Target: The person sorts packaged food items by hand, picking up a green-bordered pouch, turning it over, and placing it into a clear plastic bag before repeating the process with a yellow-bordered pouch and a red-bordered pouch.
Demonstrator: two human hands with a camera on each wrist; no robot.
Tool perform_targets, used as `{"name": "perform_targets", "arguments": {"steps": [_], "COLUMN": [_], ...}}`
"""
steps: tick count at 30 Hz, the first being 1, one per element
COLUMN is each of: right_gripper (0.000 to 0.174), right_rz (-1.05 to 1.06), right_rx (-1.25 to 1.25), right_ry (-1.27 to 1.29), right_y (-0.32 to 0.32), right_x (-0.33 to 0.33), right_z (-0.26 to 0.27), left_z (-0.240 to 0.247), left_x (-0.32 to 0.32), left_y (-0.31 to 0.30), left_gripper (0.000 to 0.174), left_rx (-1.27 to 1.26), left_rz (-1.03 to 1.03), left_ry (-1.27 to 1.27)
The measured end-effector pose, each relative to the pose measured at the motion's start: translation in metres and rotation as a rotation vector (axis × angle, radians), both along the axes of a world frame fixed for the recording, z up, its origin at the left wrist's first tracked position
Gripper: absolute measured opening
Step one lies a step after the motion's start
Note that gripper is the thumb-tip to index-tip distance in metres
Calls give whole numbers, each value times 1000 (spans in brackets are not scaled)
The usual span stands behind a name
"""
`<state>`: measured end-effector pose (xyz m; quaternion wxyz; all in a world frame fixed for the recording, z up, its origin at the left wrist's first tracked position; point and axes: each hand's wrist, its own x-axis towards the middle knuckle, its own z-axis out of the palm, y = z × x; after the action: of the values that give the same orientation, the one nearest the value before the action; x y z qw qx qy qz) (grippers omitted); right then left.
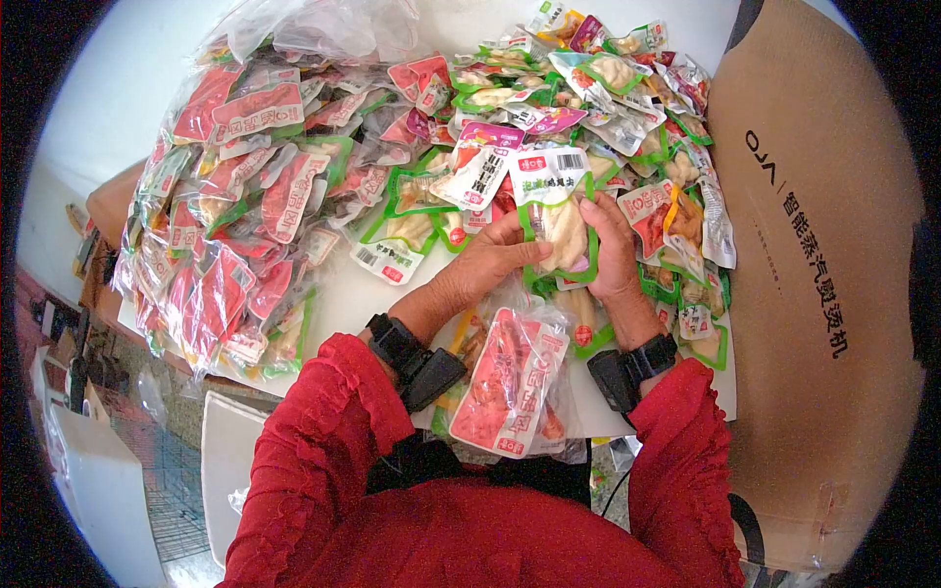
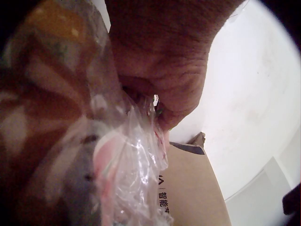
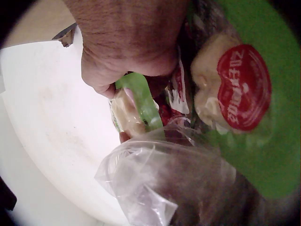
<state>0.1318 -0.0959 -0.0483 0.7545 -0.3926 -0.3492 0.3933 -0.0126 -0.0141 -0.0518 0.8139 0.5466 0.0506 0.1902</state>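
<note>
A green-edged packet with pale contents (image 1: 564, 230) is held upright between both hands over the table. My left hand (image 1: 490, 263) grips its left edge, thumb across the front; my right hand (image 1: 614, 253) pinches its right edge. In the right wrist view the packet (image 3: 131, 110) shows beneath the right hand (image 3: 129, 42). The left hand (image 2: 162, 61) hides its part of the packet in the left wrist view. Nearer the body lies a clear plastic bag holding a red-and-white packet (image 1: 510, 382).
A large heap of red packets in clear plastic (image 1: 255, 196) covers the left side. Mixed packets (image 1: 608, 78) pile up behind and right of the hands. A tall cardboard box (image 1: 823, 294) stands at the right; white table surface (image 1: 343, 304) shows left of the forearms.
</note>
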Motion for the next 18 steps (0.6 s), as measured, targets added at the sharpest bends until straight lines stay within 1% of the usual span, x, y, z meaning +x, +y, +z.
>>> {"name": "perform_targets", "arguments": {"steps": [3, 13, 18], "right_gripper": [22, 22, 22], "right_rz": [-10, -5, -17], "right_rx": [5, 7, -6], "right_ry": [11, 28, -20], "right_y": [1, 1, 1], "right_x": [0, 1, 2], "right_z": [-2, -3, -3], "left_z": [-1, -4, -1], "left_x": [1, 2, 0], "left_y": [0, 1, 0], "left_gripper": [44, 42, 41], "left_rx": [15, 25, -1], "left_rz": [3, 7, 21], "left_ry": [-33, -18, 0]}}
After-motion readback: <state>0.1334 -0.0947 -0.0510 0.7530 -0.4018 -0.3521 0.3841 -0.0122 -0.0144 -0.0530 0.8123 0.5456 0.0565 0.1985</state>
